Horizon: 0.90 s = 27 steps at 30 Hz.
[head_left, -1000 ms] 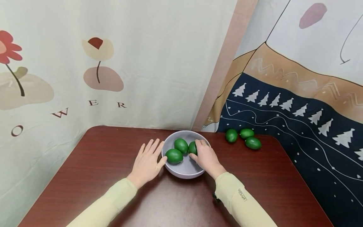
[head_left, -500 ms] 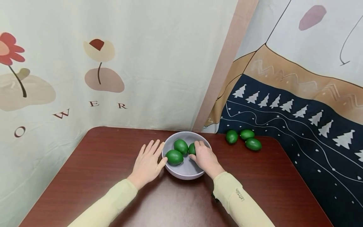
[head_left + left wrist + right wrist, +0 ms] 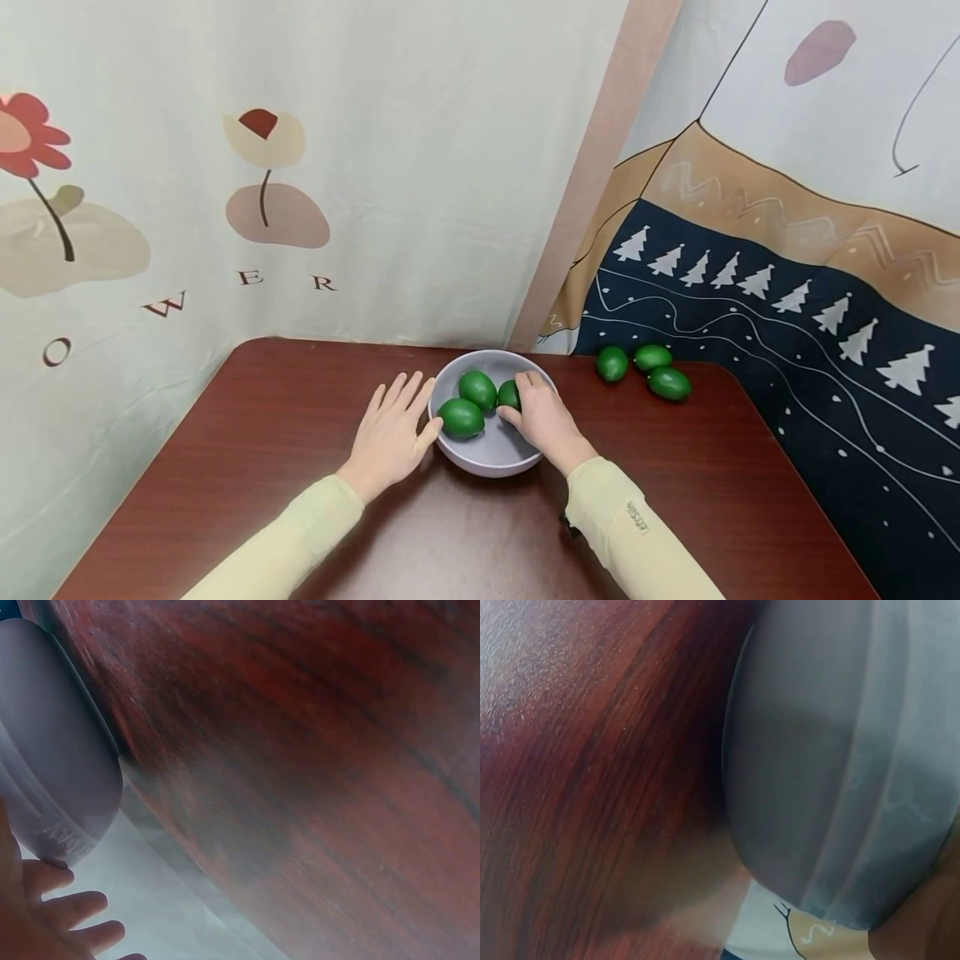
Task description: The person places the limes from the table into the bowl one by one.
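Observation:
A pale purple bowl [image 3: 498,450] stands near the back edge of the table with green limes inside. Two of them, a front lime [image 3: 461,417] and a lime behind it [image 3: 477,389], lie on the bowl's left side. My right hand [image 3: 547,423] reaches over the right rim and holds a third lime [image 3: 507,394], partly hidden by the fingers. Against the bowl's left side rests my left hand [image 3: 388,435], fingers straight and spread, thumb at the rim. The left wrist view shows its fingertips [image 3: 86,907] beside the bowl's outer wall [image 3: 60,735].
Three more limes [image 3: 651,371] lie together at the table's back right corner. The dark red wooden table [image 3: 255,450] meets a pale printed curtain [image 3: 420,167] at the back. A navy cloth with white trees [image 3: 750,333] hangs along the right.
The head view has shifted very slightly. Both hands, the bowl and the limes stay where they were.

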Tool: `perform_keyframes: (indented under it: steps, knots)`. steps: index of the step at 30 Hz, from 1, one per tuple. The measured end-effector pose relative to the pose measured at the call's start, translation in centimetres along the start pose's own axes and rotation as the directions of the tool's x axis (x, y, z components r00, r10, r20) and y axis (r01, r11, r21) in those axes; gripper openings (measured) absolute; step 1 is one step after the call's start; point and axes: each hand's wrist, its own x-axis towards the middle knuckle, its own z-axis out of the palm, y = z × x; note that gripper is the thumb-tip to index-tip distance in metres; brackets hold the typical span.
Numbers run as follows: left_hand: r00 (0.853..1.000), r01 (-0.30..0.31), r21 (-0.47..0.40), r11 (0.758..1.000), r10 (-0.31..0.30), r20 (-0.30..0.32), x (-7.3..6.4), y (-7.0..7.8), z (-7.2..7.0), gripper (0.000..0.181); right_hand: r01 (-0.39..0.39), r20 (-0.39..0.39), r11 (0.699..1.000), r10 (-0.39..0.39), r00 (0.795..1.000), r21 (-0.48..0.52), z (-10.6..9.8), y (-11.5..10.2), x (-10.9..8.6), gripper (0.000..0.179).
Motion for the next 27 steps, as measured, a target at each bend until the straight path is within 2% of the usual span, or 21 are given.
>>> perform_keyframes:
  steps: [10, 19, 27]
  knots:
    - [1.000, -0.004, -0.006, 1.000, 0.004, -0.006, 0.0, 0.0, 0.0, 0.063, 0.082, -0.089, 0.987, -0.071, 0.994, 0.135, -0.7, 0.8, -0.8, 0.057]
    - [1.000, -0.003, -0.010, 1.000, 0.003, -0.007, -0.1, 0.1, -0.1, 0.063, 0.119, -0.192, 0.976, -0.083, 0.978, 0.183, -1.0, 1.9, -1.6, 0.055]
    - [1.000, -0.008, 0.001, 1.000, 0.008, -0.010, 0.0, 0.0, -0.1, 0.063, 0.153, -0.280, 0.965, -0.090, 0.956, 0.213, -1.1, 3.1, -2.1, 0.048]
